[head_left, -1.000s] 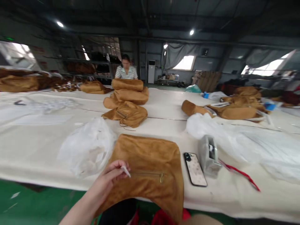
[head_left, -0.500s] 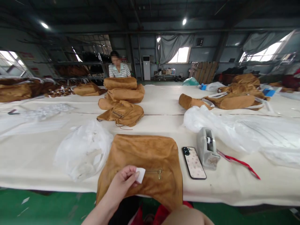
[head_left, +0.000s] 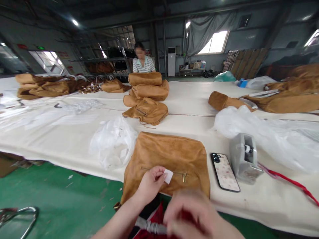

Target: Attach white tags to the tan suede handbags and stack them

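A tan suede bag lies flat at the near edge of the table, its gold zipper facing up. My left hand hovers over the bag's lower left part, pinching a small white slip of paper between thumb and fingers, just left of the zipper pull. My right hand is low at the bottom of the view, blurred by motion, close to a grey ribbed cord; its fingers cannot be made out.
A phone and a grey tape dispenser lie right of the bag, with a red strap beyond. Crumpled clear plastic sits left. Stacked tan bags and a seated person are across the table. Green floor below.
My left hand moved right along the bag with the white slip toward the zipper pull. My right hand rose into view at the bottom. The camera turned slightly left.
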A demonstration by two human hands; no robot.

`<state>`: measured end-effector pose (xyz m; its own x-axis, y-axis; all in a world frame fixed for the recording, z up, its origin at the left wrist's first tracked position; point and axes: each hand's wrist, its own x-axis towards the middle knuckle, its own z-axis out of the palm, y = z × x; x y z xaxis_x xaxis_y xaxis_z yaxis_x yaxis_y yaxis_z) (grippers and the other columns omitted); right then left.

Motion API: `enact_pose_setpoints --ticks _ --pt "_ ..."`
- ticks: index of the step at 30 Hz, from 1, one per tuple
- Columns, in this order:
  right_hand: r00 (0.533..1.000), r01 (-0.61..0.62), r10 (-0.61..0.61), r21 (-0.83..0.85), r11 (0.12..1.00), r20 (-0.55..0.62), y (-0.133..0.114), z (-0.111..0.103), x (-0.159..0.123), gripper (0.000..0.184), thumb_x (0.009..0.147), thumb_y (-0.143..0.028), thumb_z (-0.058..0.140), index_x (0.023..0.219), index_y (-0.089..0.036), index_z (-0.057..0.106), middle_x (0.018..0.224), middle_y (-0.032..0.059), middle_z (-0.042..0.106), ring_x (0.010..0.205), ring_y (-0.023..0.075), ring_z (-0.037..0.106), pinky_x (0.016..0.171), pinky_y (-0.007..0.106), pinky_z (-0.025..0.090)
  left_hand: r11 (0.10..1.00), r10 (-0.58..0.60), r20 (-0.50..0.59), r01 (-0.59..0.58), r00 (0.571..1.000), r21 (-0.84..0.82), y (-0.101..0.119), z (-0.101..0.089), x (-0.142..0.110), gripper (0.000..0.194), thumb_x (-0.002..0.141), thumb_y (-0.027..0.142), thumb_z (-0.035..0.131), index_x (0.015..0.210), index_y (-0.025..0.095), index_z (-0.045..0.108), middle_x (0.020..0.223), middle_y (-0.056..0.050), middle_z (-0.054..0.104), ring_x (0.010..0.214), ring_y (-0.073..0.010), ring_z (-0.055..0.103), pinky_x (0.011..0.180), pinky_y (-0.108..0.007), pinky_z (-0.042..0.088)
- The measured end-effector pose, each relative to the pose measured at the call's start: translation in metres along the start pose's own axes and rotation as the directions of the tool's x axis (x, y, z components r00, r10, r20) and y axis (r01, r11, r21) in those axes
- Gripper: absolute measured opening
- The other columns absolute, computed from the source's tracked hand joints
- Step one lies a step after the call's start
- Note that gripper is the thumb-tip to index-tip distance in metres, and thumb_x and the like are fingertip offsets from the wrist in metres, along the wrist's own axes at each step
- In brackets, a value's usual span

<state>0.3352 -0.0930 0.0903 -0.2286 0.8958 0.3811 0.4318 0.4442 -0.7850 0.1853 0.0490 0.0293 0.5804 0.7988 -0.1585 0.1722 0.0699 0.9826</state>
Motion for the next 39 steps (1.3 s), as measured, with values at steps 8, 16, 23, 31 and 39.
enact_pose_setpoints --ticks 8,16,23,31,39 --pt "0.828 -0.560 0.331 -0.637 0.530 -0.453 0.092 0.021 -0.013 0.004 0.088 -0.019 0.055 0.088 -0.021 0.051 0.079 0.0029 0.064 0.071 0.0205 0.065 0.063 0.030 0.043 0.999 0.013 0.039 -0.015 0.999 0.051 -0.018 0.021 0.010 0.014 0.076 0.029 0.063 0.081 0.017 0.067 0.080 -0.004 0.071 0.071 -0.0163 0.065 0.069 -0.026 0.052" --pt "0.897 -0.440 0.278 -0.763 0.473 -0.345 0.092 0.024 -0.005 0.013 0.094 -0.015 0.045 0.082 -0.022 0.045 0.071 0.0022 0.062 0.062 0.0179 0.063 0.056 0.029 0.038 0.978 0.021 0.005 -0.022 1.000 0.206 -0.013 0.027 0.013 0.015 0.076 0.027 0.059 0.076 0.017 0.070 0.076 -0.005 0.073 0.069 -0.0182 0.066 0.069 -0.027 0.052" --pt "0.900 -0.433 0.249 -0.684 0.587 -0.357 0.090 0.035 -0.001 0.015 0.091 -0.014 0.047 0.079 -0.022 0.046 0.065 -0.0002 0.059 0.057 0.0172 0.062 0.053 0.028 0.037 0.978 0.029 0.033 -0.035 0.999 0.208 -0.015 0.029 0.014 0.015 0.073 0.022 0.056 0.075 0.017 0.070 0.075 -0.003 0.073 0.068 -0.0173 0.066 0.067 -0.026 0.051" --pt "0.858 -0.443 0.128 -0.593 0.672 -0.497 0.092 0.042 -0.013 0.015 0.094 -0.020 0.042 0.088 -0.019 0.056 0.072 0.0032 0.067 0.059 0.0173 0.064 0.057 0.028 0.039 0.984 0.072 0.006 -0.072 0.997 0.163 -0.012 0.034 0.003 0.015 0.076 0.023 0.056 0.078 0.016 0.069 0.077 -0.005 0.073 0.071 -0.0180 0.067 0.068 -0.026 0.051" --pt "0.860 -0.436 0.128 -0.582 0.687 -0.493 0.089 0.052 -0.001 0.023 0.097 -0.023 0.040 0.082 -0.020 0.057 0.068 0.0029 0.065 0.057 0.0169 0.063 0.055 0.027 0.038 0.987 0.088 0.000 -0.087 0.996 0.136 -0.016 0.034 0.003 0.018 0.079 0.026 0.055 0.078 0.016 0.070 0.077 -0.005 0.073 0.070 -0.0178 0.066 0.067 -0.026 0.051"
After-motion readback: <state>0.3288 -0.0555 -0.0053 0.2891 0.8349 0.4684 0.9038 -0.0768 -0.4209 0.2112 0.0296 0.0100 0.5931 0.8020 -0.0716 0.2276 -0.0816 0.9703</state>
